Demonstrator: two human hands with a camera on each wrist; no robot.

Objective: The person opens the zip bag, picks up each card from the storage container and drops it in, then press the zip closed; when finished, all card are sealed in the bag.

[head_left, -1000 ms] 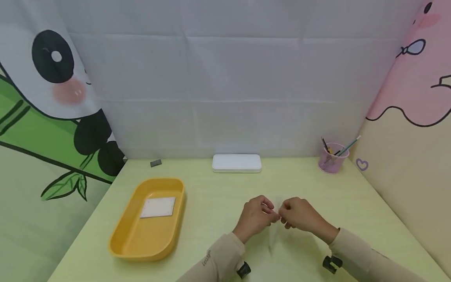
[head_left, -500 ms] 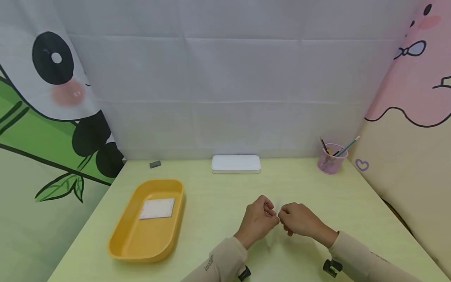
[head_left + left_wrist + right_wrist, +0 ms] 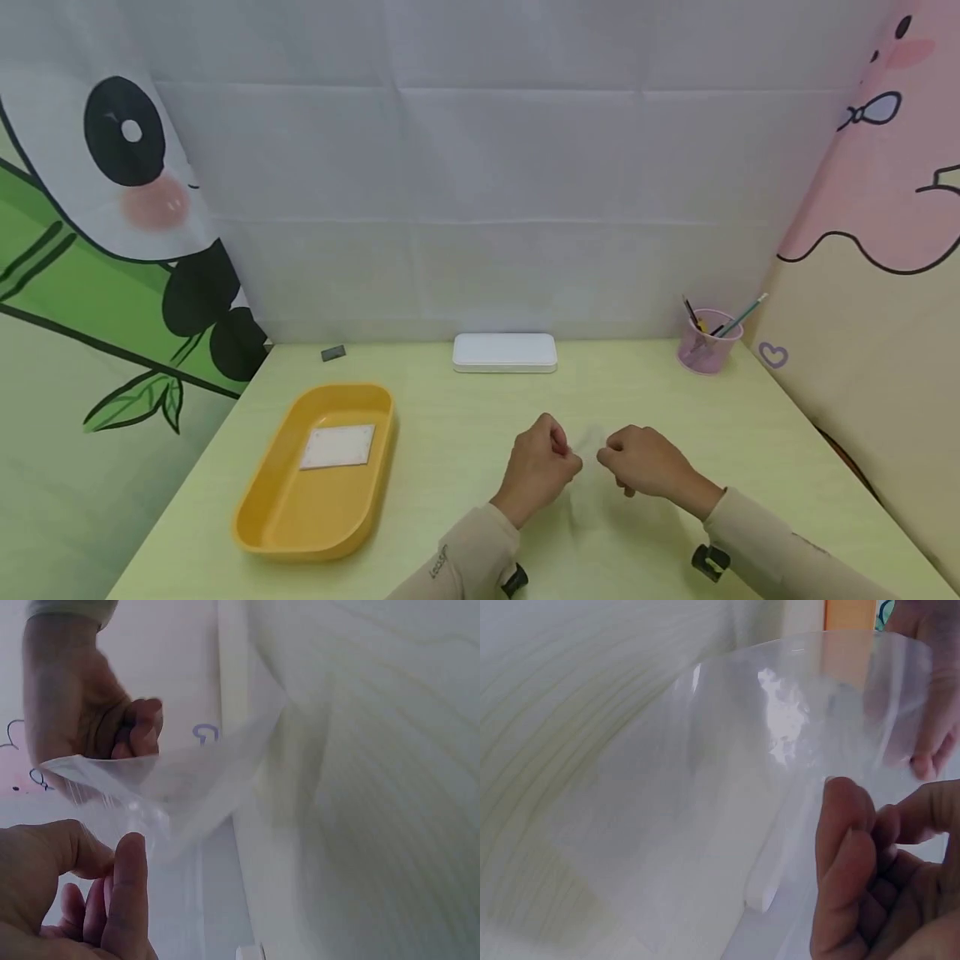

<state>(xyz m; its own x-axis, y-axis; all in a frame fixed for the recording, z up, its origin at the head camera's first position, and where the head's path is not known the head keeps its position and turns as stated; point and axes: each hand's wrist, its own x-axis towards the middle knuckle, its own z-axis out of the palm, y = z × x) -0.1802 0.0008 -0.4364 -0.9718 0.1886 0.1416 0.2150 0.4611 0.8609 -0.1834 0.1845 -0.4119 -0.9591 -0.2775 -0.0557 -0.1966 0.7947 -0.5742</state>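
A clear plastic bag (image 3: 690, 772), thin and see-through, hangs between the two hands above the table, its outline faint in the head view. My left hand (image 3: 536, 468) pinches one side of its upper edge between thumb and forefinger, as the left wrist view shows. On the other side, the right hand (image 3: 651, 467) has its fingers curled and holds the film near a corner. A small gap separates the hands. The bag (image 3: 217, 776) slopes down toward the tabletop in the left wrist view, with light glinting off its creases.
At the left stands a yellow tray (image 3: 281, 533) with a white rectangular card (image 3: 337, 446) in it. Along the back edge are a small dark grey block (image 3: 333, 353), a white flat case (image 3: 505, 353) and a pink pen cup (image 3: 705, 354) holding pens.
The hands were close together at the fingertips and have drawn apart. My left hand moved slightly left, my right slightly right, and the film now spans the gap.
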